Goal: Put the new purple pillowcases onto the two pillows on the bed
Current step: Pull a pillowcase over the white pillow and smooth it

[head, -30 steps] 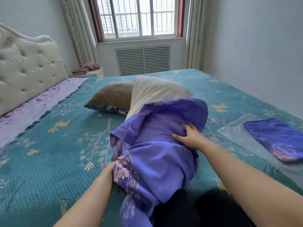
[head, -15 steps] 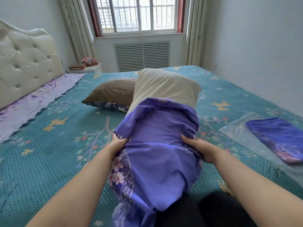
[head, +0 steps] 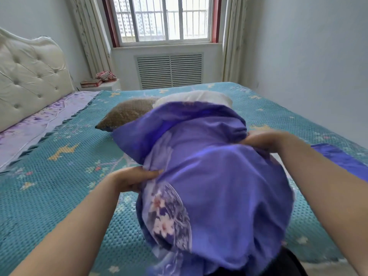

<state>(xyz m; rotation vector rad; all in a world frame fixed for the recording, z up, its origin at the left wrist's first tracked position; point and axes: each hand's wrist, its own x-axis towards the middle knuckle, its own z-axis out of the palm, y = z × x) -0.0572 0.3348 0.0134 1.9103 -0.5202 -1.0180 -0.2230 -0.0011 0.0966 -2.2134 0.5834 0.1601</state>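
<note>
A purple pillowcase [head: 215,176] with a flower print covers most of a cream pillow [head: 195,97], whose far end still shows bare. My left hand [head: 135,177] grips the case's left edge. My right hand [head: 264,139] grips its bunched right edge. A second pillow [head: 127,114], brown on top, lies behind and to the left, partly hidden by the purple cloth. A folded second purple pillowcase [head: 342,158] lies on the bed at the right, behind my right forearm.
The bed has a teal patterned cover [head: 59,176] and a cream tufted headboard [head: 29,76] at the left. A nightstand [head: 99,84] with small items stands by the window. A bare wall runs along the right.
Both hands have pulled the purple case farther up the cream pillow, so less of the pillow shows. The pillow has tipped lower and closer to me.
</note>
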